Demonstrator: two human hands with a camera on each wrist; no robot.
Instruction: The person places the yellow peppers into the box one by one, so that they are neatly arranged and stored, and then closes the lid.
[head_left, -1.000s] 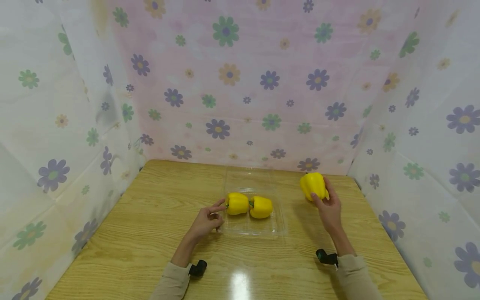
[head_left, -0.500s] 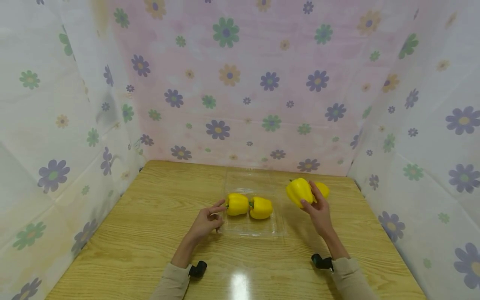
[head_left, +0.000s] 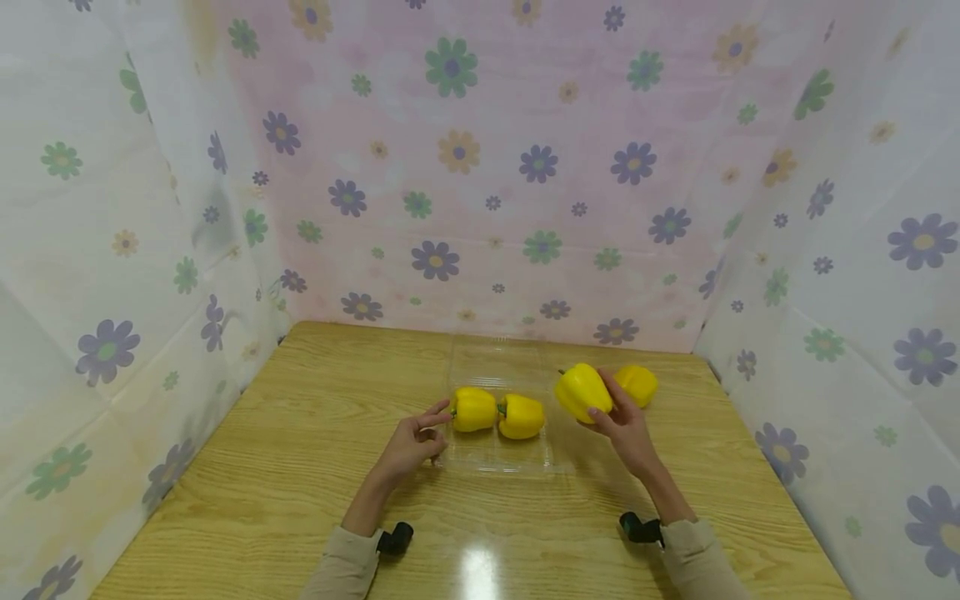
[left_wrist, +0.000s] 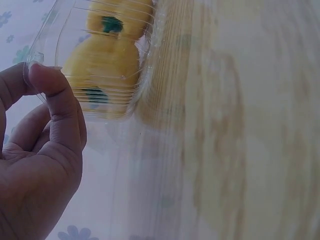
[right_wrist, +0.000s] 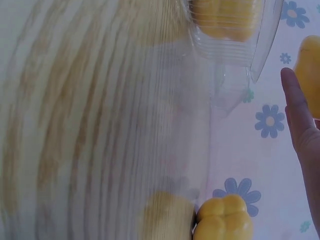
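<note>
In the head view, my left hand (head_left: 408,446) is at the left side of a clear plastic clamshell container (head_left: 517,468). The left wrist view shows its thumb and a finger pinching the container's rim (left_wrist: 39,59). Two yellow bell peppers, a left one (head_left: 474,410) and a right one (head_left: 522,417), lie inside in a row, green stems pointing left. My right hand (head_left: 628,433) grips a third yellow bell pepper (head_left: 582,392) just right of the container, raised over the table, stem up and to the left. The right wrist view catches only part of that pepper (right_wrist: 309,75).
Another yellow bell pepper (head_left: 637,385) sits on the wooden table (head_left: 337,367), behind my right hand. The container's lid (head_left: 495,357) lies folded back toward the flowered back wall (head_left: 487,167). Flowered sheets also enclose both sides.
My right hand has carried its bell pepper leftward and toward me, nearer the container. The pepper behind it on the table has come into view. My left hand stays where it was.
</note>
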